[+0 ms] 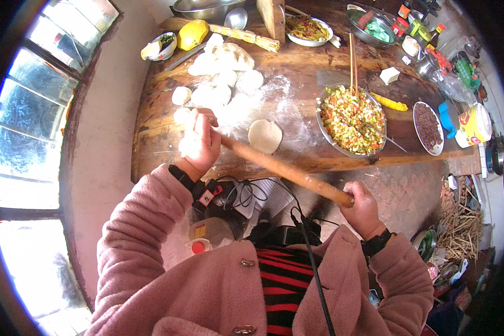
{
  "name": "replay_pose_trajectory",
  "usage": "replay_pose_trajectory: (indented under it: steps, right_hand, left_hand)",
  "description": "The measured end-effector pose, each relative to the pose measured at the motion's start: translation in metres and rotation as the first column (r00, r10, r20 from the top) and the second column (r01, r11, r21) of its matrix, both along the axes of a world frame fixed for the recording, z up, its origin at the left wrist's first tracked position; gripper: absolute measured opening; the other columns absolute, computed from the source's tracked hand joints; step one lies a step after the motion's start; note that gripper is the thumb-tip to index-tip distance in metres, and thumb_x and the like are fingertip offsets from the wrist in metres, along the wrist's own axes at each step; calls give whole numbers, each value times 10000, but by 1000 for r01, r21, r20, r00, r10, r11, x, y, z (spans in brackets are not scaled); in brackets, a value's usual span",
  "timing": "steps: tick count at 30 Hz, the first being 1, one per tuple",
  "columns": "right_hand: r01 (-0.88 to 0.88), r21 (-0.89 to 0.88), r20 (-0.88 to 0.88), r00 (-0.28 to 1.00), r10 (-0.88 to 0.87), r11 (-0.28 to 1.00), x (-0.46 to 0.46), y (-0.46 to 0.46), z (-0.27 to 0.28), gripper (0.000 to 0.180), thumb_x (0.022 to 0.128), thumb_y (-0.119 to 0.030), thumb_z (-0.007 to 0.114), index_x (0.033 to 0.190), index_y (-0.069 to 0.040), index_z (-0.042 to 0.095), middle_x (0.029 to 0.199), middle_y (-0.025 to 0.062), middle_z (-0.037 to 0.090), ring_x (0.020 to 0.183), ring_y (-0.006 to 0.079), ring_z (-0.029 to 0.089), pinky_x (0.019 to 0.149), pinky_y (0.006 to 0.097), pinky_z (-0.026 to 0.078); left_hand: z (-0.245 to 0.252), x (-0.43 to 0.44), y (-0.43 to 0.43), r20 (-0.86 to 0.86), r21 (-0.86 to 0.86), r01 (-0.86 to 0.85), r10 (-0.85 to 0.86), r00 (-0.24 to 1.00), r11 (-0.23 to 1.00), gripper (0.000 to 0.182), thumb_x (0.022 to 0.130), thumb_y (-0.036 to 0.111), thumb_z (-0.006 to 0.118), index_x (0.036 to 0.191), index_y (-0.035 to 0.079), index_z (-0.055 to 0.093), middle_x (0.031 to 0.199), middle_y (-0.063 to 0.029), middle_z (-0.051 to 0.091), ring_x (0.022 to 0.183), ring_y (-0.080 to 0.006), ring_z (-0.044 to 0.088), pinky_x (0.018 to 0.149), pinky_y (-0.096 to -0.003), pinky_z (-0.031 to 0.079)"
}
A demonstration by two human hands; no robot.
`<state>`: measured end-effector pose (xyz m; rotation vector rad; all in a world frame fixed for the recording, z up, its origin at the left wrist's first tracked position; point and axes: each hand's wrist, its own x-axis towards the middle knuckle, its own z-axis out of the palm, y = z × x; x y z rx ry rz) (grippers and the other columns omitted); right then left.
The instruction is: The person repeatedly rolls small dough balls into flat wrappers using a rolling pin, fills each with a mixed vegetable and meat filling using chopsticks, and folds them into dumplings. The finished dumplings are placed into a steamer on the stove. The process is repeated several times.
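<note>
My left hand point(203, 138) grips the upper left end of a wooden rolling pin point(283, 167), and my right hand point(360, 206) is closed around its lower right end. The pin slants across in front of me, over the near edge of the wooden table point(294, 153). Just beyond it lies a flat round dough wrapper point(265, 136) on the floured wood. Several dough pieces point(212, 94) sit farther back at the left, partly washed out by glare. Behind them rests a larger lump of dough point(231, 57).
To the right stands a metal bowl of chopped vegetable filling point(353, 122) with chopsticks point(353, 63) upright in it. An oval plate of dark reddish filling point(427, 128) is near the right edge. A small brush of bound stalks point(245, 37), a ladle point(236, 19) and a dish of cooked food point(310, 31) lie at the back.
</note>
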<state>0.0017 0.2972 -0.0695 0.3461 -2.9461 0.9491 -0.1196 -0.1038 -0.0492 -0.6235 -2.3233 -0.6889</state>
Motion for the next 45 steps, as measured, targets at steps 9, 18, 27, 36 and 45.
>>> replay_pose_trajectory:
  steps: [9,18,27,36,45]
  right_hand:
    - [125,-84,18,992,-124,989,1,14,12,386,736,-127,740,1069,-35,567,969,163,642,885,347,639,765,401,510]
    - [87,-52,68,994,-83,995,-1,15,4,397,741,-178,745,1075,-33,586,973,175,645,917,361,637,782,402,511]
    - [-28,-24,188,982,32,999,-5,13,-6,404,775,-279,742,1076,-43,611,973,190,652,903,383,627,776,426,504]
    - [67,46,72,995,-70,997,-20,25,-7,407,878,-300,625,1166,-16,573,1001,222,638,929,397,610,810,446,488]
    - [-142,21,285,950,131,990,-4,13,-1,428,815,-231,709,1160,-13,579,1015,200,631,947,384,613,816,404,500]
  left_hand:
    - [-41,-29,37,525,-124,525,-393,755,842,629,724,150,749,1303,118,509,1461,-168,354,1332,-380,350,1098,-442,330]
    - [-21,7,68,656,-384,148,156,738,912,709,752,284,734,1363,65,448,1453,-188,333,1251,-393,394,1086,-468,331]
    - [-29,12,30,485,-234,332,-186,855,914,737,829,138,673,1454,17,302,1535,-158,252,1431,-355,214,1162,-416,240]
    - [-24,-38,51,542,-467,205,95,835,860,625,927,376,546,1450,103,342,1496,-84,334,1419,-296,244,1166,-508,152]
    - [-27,4,15,505,-291,272,-94,858,918,665,841,272,662,1407,47,395,1463,-122,351,1402,-328,273,1148,-497,246]
